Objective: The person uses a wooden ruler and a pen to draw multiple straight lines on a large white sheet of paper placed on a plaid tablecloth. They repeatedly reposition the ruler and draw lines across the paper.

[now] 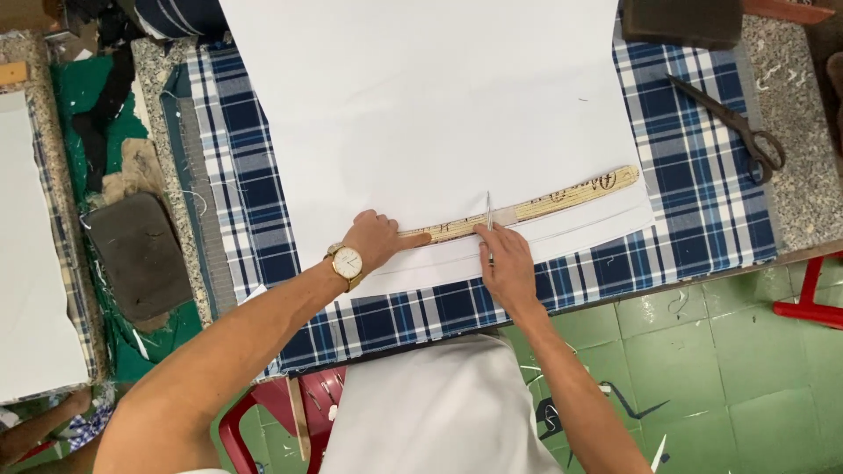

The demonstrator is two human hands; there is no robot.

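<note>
Two hands work on your table (795,211): your left hand (376,239) presses a wooden ruler (536,207) flat on white cloth (421,105), fingers together; your right hand (505,259) pinches a thin marking tool (488,213) against it. Plaid fabric (694,175) lies beneath, scissors (733,123) right, green floor tiles (720,369) below

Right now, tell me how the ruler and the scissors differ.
The ruler is pale wood, long and slightly curved; the scissors are dark metal with looped handles. The ruler lies on the white fabric, pressed by the left hand, with the right hand against its edge; the scissors lie untouched, off to the right, partly on the plaid cloth. Both rest flat on the table.
</note>
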